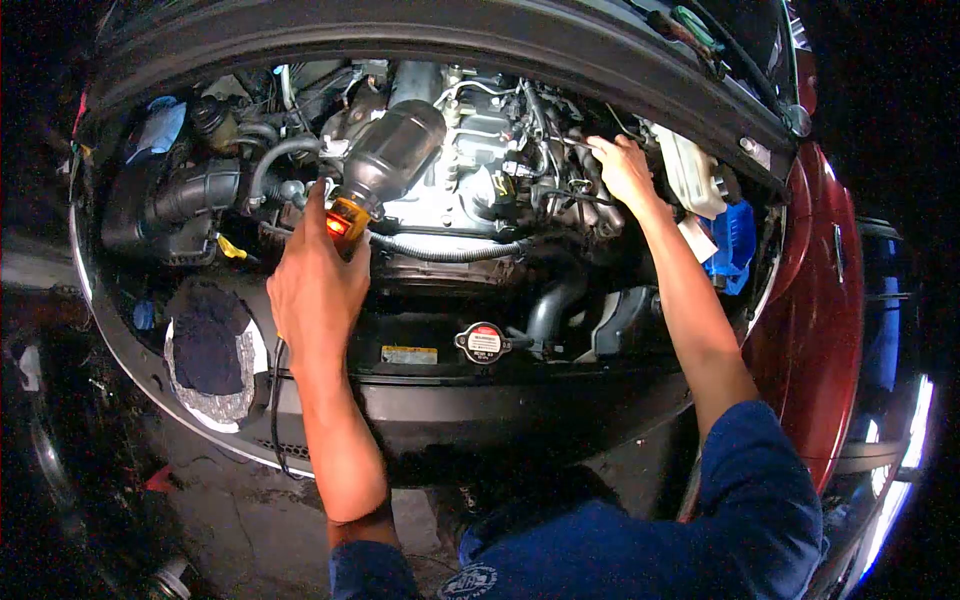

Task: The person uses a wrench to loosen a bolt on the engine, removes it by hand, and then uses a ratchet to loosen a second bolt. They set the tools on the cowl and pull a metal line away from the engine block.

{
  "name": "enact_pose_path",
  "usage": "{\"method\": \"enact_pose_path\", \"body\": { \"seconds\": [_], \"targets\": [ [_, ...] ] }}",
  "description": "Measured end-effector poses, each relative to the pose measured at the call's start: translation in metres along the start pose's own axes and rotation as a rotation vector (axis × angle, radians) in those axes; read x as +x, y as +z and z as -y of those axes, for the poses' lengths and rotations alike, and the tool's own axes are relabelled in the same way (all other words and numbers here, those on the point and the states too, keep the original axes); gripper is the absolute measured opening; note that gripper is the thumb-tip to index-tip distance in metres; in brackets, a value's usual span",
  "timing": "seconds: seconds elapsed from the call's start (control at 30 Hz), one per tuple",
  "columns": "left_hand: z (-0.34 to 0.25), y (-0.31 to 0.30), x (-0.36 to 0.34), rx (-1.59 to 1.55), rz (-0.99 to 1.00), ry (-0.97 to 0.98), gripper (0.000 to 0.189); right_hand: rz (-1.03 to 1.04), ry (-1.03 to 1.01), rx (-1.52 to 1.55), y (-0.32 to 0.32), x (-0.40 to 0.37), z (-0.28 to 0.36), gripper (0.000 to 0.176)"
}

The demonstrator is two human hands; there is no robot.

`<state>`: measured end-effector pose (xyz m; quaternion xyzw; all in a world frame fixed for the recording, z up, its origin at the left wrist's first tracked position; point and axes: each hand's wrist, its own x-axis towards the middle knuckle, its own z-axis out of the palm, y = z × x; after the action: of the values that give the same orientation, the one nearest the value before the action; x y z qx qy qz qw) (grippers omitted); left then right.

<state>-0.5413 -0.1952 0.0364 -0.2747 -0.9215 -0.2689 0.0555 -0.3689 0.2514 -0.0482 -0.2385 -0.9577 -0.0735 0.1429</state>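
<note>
My left hand (322,285) is wrapped round the orange handle of a corded work light (395,155), a red glow showing between the fingers. The light's dark rounded head leans over the engine (440,212) and brightens its middle. Further right, my right hand (622,172) reaches in among hoses and metal parts at the engine's side. Its thumb and fingers are pinched together around or against a thin, shiny piece; what it is I cannot make out. A ribbed conduit (445,250) runs along the front of the engine.
A radiator cap (484,342) sits at the front. On the left edge lies a dark cloth on a grey pad (212,355), near the lamp cord (275,410). A whitish reservoir (690,175) and blue object (735,248) stand right. The raised hood (400,40) hangs above.
</note>
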Motion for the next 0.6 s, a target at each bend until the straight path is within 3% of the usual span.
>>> {"method": "enact_pose_path", "body": {
  "seconds": [0.1, 0.17, 0.2, 0.23, 0.3, 0.33, 0.47, 0.6],
  "targets": [
    [0.004, 0.002, -0.002, 0.008, -0.030, -0.013, 0.073, -0.097, -0.060, -0.025, -0.006, -0.005, 0.006, 0.028],
    [0.004, -0.001, -0.001, 0.002, -0.044, -0.048, 0.074, 0.083, 0.120, 0.056, -0.025, -0.012, 0.010, 0.036],
    [0.006, 0.000, -0.001, 0.050, -0.084, -0.033, 0.071, -0.058, -0.006, 0.035, -0.038, -0.024, 0.014, 0.038],
    [0.010, 0.002, -0.001, 0.050, -0.091, -0.041, 0.070, 0.087, 0.165, 0.076, -0.053, -0.030, 0.018, 0.034],
    [0.009, -0.006, -0.001, 0.054, -0.079, -0.071, 0.067, 0.066, 0.293, 0.226, -0.079, -0.055, 0.032, 0.027],
    [0.006, -0.009, 0.002, 0.087, -0.009, -0.149, 0.068, 0.048, 0.286, 0.208, -0.087, -0.070, 0.034, 0.028],
    [0.008, -0.008, 0.001, 0.105, 0.006, -0.100, 0.073, 0.071, 0.319, 0.399, -0.157, -0.105, 0.077, 0.026],
    [0.011, -0.003, 0.000, 0.161, 0.009, -0.040, 0.078, -0.075, 0.190, 0.673, -0.217, -0.080, 0.119, 0.025]
  ]
}}
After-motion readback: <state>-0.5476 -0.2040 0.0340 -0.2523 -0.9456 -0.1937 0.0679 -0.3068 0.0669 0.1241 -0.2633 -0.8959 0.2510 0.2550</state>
